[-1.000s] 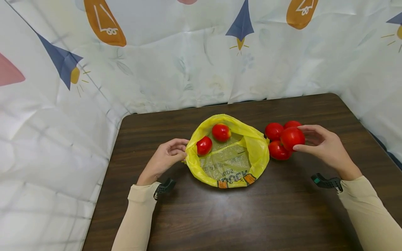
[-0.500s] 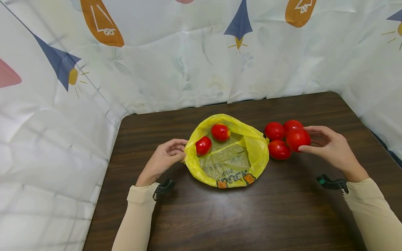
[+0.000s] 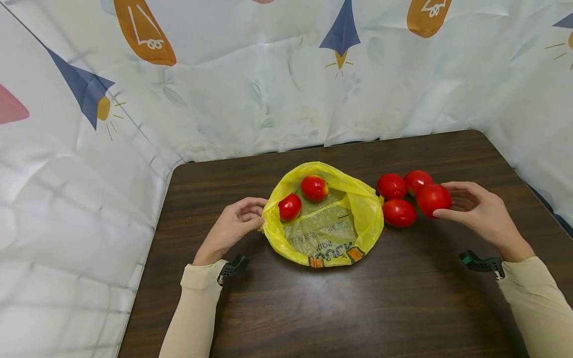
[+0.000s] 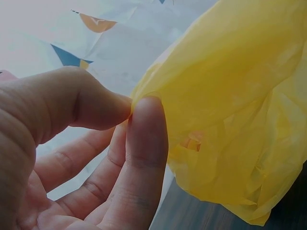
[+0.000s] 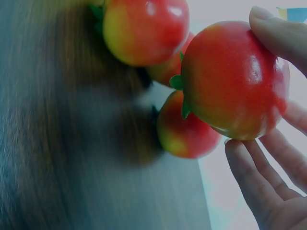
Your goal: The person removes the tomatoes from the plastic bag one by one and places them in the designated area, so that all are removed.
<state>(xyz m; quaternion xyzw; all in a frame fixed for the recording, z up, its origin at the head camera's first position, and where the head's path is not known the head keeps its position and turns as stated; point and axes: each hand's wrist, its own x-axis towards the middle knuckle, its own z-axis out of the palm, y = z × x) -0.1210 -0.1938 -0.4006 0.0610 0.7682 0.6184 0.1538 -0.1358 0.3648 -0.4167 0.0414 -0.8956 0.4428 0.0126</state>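
Observation:
A yellow plastic bag [image 3: 369, 214] lies with its mouth spread wide at mid-table. Inside it are two tomatoes, one at the back [image 3: 315, 188] and one near the left rim [image 3: 290, 207]. My left hand [image 3: 235, 223] pinches the bag's left rim between thumb and index finger [image 4: 146, 129], as the left wrist view shows. My right hand [image 3: 479, 211] holds a red tomato [image 5: 235, 79] with green leaves between thumb and fingers, over the table to the right. Three more tomatoes, including a front one [image 3: 399, 213], sit between the bag and this hand.
The dark wooden table [image 3: 286, 308] ends at a white patterned cloth [image 3: 250, 99] hung along its back and left. Dark bands with small devices are worn on both wrists, the right one [image 3: 481, 262] low over the table.
My right hand has drifted right with the tomato, away from the bag and the other three. The left hand keeps its pinch on the rim, and the bag has stayed put.

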